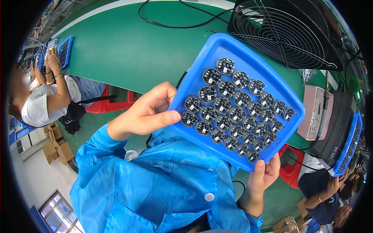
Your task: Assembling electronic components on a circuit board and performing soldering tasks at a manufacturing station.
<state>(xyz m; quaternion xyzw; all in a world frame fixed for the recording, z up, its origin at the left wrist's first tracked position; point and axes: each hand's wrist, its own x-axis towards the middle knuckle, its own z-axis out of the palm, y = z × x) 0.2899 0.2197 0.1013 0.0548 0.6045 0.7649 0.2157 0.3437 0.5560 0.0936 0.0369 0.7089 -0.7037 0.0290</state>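
A blue plastic tray (229, 44) is held up in front of me, tilted, over the near edge of the bench. Rows of small round black circuit boards (223, 105) with silvery components sit in it, several to a row. My left hand (155, 108) grips the tray's left rim, its thumb over the edge and its fingers behind. At the lower right corner my right hand (264, 174) pinches the rim, thumb in front; its other fingers are partly hidden under the tray.
A black fan (283, 35) with a wire guard stands at the back right. Beside it lie a soldering iron (325, 105) and a pink box (311, 112). Black cables cross the green bench (128, 50). Other people sit at far left and right, near blue trays (65, 52) and red stools (112, 101).
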